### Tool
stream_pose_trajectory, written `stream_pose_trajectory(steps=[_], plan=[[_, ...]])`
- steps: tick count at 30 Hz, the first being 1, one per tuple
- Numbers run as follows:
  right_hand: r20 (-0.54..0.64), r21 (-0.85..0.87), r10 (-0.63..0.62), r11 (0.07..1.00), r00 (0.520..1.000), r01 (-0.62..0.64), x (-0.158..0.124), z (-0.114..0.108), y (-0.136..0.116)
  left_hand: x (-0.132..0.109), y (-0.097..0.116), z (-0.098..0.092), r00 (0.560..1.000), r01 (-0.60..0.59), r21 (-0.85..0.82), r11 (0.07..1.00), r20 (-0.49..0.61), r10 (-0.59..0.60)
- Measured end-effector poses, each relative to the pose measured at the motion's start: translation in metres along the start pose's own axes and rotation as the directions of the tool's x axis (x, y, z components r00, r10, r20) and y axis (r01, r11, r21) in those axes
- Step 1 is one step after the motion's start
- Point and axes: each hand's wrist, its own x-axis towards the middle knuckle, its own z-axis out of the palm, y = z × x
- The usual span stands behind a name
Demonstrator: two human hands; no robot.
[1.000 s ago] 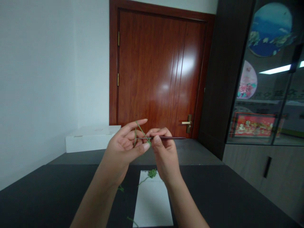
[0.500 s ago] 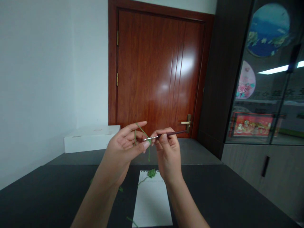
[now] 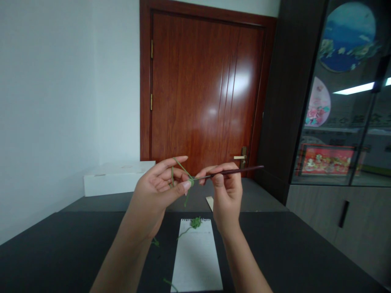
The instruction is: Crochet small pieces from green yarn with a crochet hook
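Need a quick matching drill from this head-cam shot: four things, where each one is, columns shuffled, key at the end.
Things:
1. crochet hook
2. green yarn strand
3. small green yarn clump
4. white box

Places:
A. at the top edge of a white notepad
B. on a dark ledge against the wall
C. pinched in the right hand
D. looped over the fingers of the left hand

Pairs: 1-C, 2-D, 3-A, 4-B

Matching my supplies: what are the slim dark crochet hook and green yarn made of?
The dark crochet hook has a glossy reddish-brown handle, perhaps lacquered wood or plastic, with a metallic-looking tip. The green yarn looks like matte spun fibre, type unclear.
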Motion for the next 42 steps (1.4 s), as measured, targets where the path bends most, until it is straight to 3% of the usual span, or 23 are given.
stream_pose_trajectory(steps=[4, 8, 11, 14, 18, 21, 23, 25, 27, 29, 31, 34, 37, 39, 41, 42], plan=[[0.098, -0.217, -0.146, 0.962, 0.984, 0.165, -0.001, -0.005, -0.005, 0.001, -0.002, -0.002, 0.999, -0.05, 0.059, 0.997, -0.016, 0.051], [0.312, -0.396, -0.329, 0.808, 0.891, 0.436, 0.0, -0.007, -0.008, 0.0, 0.0, -0.001, 0.996, -0.08, 0.102, 0.992, -0.04, 0.084], [0.37, -0.464, -0.407, 0.698, 0.835, 0.546, -0.001, -0.005, -0.007, -0.002, 0.002, 0.004, 0.996, -0.071, 0.088, 0.994, -0.057, 0.076], [0.225, -0.442, -0.437, 0.751, 0.871, 0.491, -0.006, 0.0, 0.001, -0.005, 0.003, 0.012, 0.991, -0.064, 0.035, 0.997, -0.116, 0.068], [-0.026, -0.315, -0.308, 0.906, 0.951, 0.285, -0.013, 0.01, 0.014, -0.005, 0.001, 0.016, 0.985, -0.03, -0.078, 0.996, -0.169, 0.016], [-0.078, -0.189, -0.21, 0.963, 0.975, 0.192, -0.013, 0.015, 0.019, -0.003, 0.0, 0.014, 0.992, 0.027, -0.188, 0.982, -0.119, -0.051], [-0.058, -0.17, -0.229, 0.961, 0.972, 0.216, -0.012, 0.013, 0.02, -0.002, 0.001, 0.012, 0.994, 0.053, -0.226, 0.973, -0.081, -0.073], [0.024, -0.237, -0.334, 0.914, 0.942, 0.33, -0.012, 0.008, 0.02, -0.002, 0.002, 0.012, 0.995, 0.046, -0.22, 0.974, -0.072, -0.063], [0.169, -0.37, -0.453, 0.794, 0.876, 0.482, -0.012, 0.002, 0.019, -0.004, 0.002, 0.013, 0.995, -0.015, -0.155, 0.988, -0.104, -0.001], [0.302, -0.486, -0.491, 0.658, 0.817, 0.575, -0.012, -0.002, 0.017, -0.006, 0.002, 0.015, 0.984, -0.101, -0.026, 0.995, -0.147, 0.096], [0.344, -0.553, -0.475, 0.595, 0.81, 0.584, -0.011, -0.004, 0.013, -0.008, 0.002, 0.017, 0.97, -0.166, 0.117, 0.979, -0.161, 0.184], [0.313, -0.577, -0.435, 0.619, 0.845, 0.532, -0.011, -0.003, 0.004, -0.008, 0.001, 0.017, 0.954, -0.219, 0.26, 0.94, -0.146, 0.262], [0.159, -0.582, -0.327, 0.731, 0.932, 0.356, -0.009, -0.001, -0.004, -0.005, 0.001, 0.012, 0.963, -0.215, 0.275, 0.937, -0.101, 0.251], [-0.013, -0.458, -0.135, 0.881, 0.991, 0.115, -0.006, 0.0, -0.006, -0.003, 0.0, 0.007, 0.981, -0.171, 0.209, 0.963, -0.052, 0.185], [-0.103, -0.183, 0.117, 0.974, 0.988, -0.135, -0.002, 0.0, -0.006, -0.001, -0.001, 0.002, 0.993, -0.114, 0.125, 0.986, -0.005, 0.116], [-0.099, -0.035, 0.233, 0.971, 0.967, -0.237, 0.001, 0.0, -0.005, 0.0, -0.001, 0.001, 0.996, -0.088, 0.087, 0.992, 0.012, 0.087]])
